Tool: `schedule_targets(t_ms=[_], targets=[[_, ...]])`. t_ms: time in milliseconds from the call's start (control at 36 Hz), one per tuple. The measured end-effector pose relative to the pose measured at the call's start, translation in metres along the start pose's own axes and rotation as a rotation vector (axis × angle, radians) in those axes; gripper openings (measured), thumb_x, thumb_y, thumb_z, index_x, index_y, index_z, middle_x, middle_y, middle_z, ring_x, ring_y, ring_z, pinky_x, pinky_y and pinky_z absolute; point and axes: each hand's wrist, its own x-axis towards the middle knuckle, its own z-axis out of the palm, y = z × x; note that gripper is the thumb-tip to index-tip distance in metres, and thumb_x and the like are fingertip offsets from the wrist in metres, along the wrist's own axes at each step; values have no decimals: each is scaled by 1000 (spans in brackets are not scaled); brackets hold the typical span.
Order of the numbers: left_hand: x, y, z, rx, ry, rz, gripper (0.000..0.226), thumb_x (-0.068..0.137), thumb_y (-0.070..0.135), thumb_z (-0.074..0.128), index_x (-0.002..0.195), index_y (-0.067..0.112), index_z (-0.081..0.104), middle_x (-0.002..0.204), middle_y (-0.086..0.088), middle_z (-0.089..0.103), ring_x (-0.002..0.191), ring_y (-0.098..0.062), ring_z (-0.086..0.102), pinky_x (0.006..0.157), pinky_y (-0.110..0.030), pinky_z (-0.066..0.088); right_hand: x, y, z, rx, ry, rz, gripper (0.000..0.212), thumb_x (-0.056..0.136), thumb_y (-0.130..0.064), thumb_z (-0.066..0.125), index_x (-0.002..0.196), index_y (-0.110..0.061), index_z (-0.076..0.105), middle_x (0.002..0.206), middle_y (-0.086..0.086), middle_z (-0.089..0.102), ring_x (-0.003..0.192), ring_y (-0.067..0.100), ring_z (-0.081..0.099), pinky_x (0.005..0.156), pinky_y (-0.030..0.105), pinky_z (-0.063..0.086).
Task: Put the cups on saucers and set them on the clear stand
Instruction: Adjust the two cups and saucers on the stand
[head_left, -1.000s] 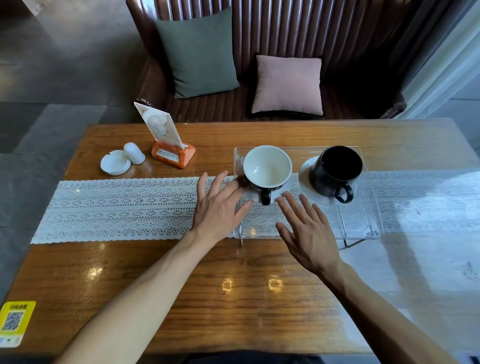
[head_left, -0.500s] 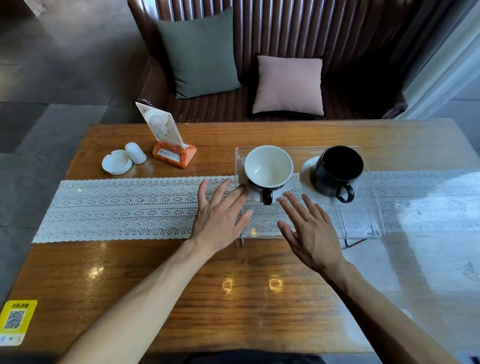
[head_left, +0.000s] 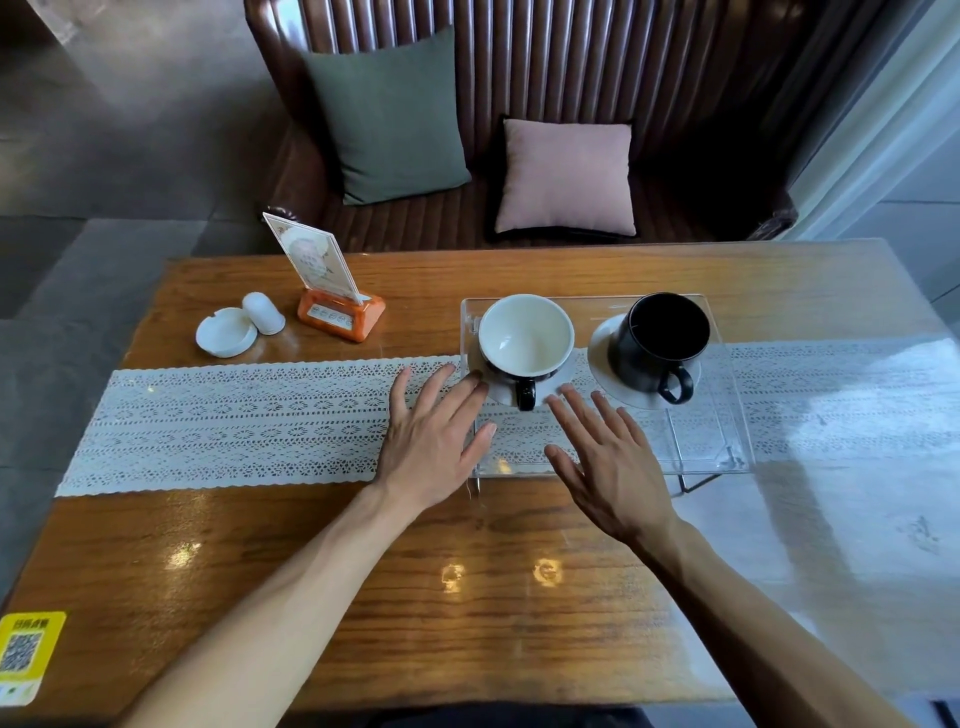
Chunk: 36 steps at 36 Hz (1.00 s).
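A clear stand (head_left: 717, 436) sits on the lace runner at the table's middle right. On its left half a cup with a white inside and black handle (head_left: 524, 338) rests on a white saucer (head_left: 558, 387). On its right half a black cup (head_left: 660, 343) stands on another white saucer (head_left: 602, 348). My left hand (head_left: 436, 436) hovers open just left of the stand, fingertips near the left saucer's edge. My right hand (head_left: 608, 467) is open over the stand's front, fingers spread, a little short of the cups. Neither hand holds anything.
A white lace runner (head_left: 234, 421) crosses the wooden table (head_left: 363, 571). At the back left stand an orange card holder (head_left: 340, 314), a white ashtray (head_left: 226, 332) and a small white shaker (head_left: 262, 312). A sofa with green and pink cushions lies beyond.
Both hands have drawn back slightly toward me from the left cup and saucer. The cups and stand have not moved.
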Motion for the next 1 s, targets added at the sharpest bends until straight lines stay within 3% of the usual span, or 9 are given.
schedule_targets(t_ms=[83, 167, 222, 333, 500, 639, 778, 889, 1000], targets=[[-7, 4, 1, -89, 104, -18, 47, 98, 44, 37, 132, 17, 56, 138, -2, 56, 132, -23, 45, 114, -50, 22, -7, 0, -6, 66, 81, -6, 53, 102, -51, 29, 147, -26, 39, 154, -3, 41, 146, 19, 30, 114, 39, 34], [-20, 14, 3, -217, 275, -28, 38, 96, 34, 46, 121, 12, 64, 123, -7, 64, 112, -25, 57, 93, -43, 45, -21, 8, -13, 127, 210, -9, 41, 102, -45, 36, 131, -27, 57, 137, -7, 60, 136, 13, 44, 106, 32, 39], [-28, 23, 5, -268, 366, -7, 31, 94, 29, 51, 113, 11, 67, 112, -7, 66, 101, -26, 60, 82, -40, 48, -33, 19, -17, 155, 270, -4, 34, 101, -42, 40, 122, -28, 62, 126, -9, 65, 128, 12, 51, 100, 33, 43], [-35, 47, 8, -348, 408, 85, 24, 92, 25, 56, 107, 11, 68, 105, -6, 68, 95, -23, 62, 78, -38, 51, -53, 49, -28, 158, 353, 27, 30, 101, -38, 44, 113, -24, 67, 114, -8, 70, 114, 15, 59, 92, 35, 47], [-22, 89, 8, -361, 274, 133, 26, 91, 28, 58, 107, 12, 70, 107, -3, 68, 98, -20, 63, 81, -38, 53, -67, 95, -43, 90, 314, 102, 36, 97, -40, 45, 117, -20, 68, 119, -2, 70, 122, 25, 57, 97, 42, 45], [0, 121, 8, -318, 83, 117, 39, 94, 38, 50, 125, 18, 62, 129, 0, 61, 120, -18, 54, 96, -38, 49, -64, 121, -58, 22, 233, 115, 49, 96, -45, 38, 130, -18, 61, 136, 2, 61, 138, 29, 43, 107, 50, 39], [23, 143, 13, -255, -71, 74, 56, 98, 47, 38, 149, 25, 34, 159, 3, 29, 146, -18, 24, 115, -40, 26, -49, 135, -69, -29, 53, 83, 66, 94, -57, 25, 148, -23, 40, 157, -3, 37, 150, 28, 19, 117, 56, 21], [37, 153, 18, -188, -150, 3, 62, 99, 53, 27, 155, 29, 13, 164, 8, 8, 150, -16, 5, 119, -39, 13, -38, 146, -65, -91, -67, 34, 73, 92, -65, 14, 154, -28, 24, 163, -8, 18, 152, 27, 2, 118, 58, 9], [40, 159, 22, -141, -187, -36, 63, 99, 54, 23, 155, 28, 9, 164, 9, 5, 150, -16, 1, 121, -41, 11, -32, 154, -59, -95, -117, 8, 72, 93, -68, 11, 155, -32, 14, 164, -12, 10, 152, 25, -7, 119, 60, 7]])
